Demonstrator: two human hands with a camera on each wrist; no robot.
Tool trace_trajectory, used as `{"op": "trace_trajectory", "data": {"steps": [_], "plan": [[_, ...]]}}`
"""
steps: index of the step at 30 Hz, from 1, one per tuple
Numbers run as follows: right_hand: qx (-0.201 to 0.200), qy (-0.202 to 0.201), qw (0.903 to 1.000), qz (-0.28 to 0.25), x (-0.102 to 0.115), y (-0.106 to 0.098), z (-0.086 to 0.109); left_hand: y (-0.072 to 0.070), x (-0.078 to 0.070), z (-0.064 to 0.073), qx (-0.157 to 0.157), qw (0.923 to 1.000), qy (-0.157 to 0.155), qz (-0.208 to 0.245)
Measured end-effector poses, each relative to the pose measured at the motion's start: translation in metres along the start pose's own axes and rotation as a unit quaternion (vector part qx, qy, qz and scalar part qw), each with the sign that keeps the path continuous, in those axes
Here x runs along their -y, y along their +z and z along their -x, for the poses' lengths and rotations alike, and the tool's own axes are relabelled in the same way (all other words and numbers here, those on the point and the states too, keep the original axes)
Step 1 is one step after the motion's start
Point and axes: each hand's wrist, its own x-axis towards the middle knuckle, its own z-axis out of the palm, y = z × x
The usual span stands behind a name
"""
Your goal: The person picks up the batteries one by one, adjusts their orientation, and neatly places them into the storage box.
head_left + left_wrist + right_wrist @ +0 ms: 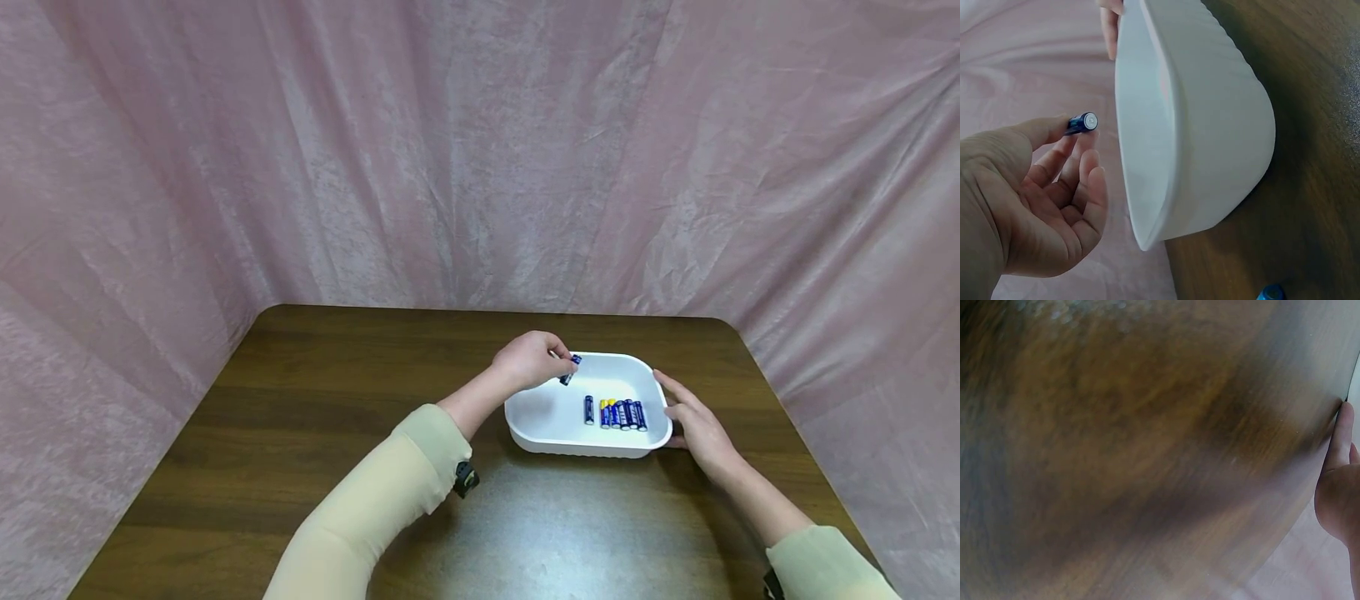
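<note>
My left hand (532,360) is over the far left part of a white plastic tub (551,427). Between thumb and fingertips it pinches a dark blue battery (1082,123), its flat silver end showing in the left wrist view. Inside the tub, several blue batteries (624,415) stand close in a row at the right, two with yellow ends. One single blue battery (588,410) lies apart, just left of the row. My right hand (701,429) rests against the tub's right end, its fingers extended along the wall and the thumb near the rim.
The tub stands on a dark brown wooden table (360,375), right of the middle. A pink curtain (450,167) hangs behind the table's far edge. A small blue object (1270,292) shows at the bottom of the left wrist view, mostly cut off.
</note>
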Motion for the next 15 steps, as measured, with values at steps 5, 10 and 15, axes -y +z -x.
{"op": "trace_trajectory", "data": {"steps": [5,10,15], "plan": [[-0.003,0.002,1.0,0.003,0.0,0.0,0.0,0.007,0.0,-0.006,0.004,0.9998,-0.015,-0.014],[-0.004,0.003,1.0,0.004,0.001,0.0,0.0,0.019,-0.004,-0.009,0.02,0.9984,-0.021,-0.048],[-0.005,0.003,1.0,0.003,0.002,0.001,0.001,0.034,-0.007,-0.014,0.044,0.9955,-0.035,-0.076]]}}
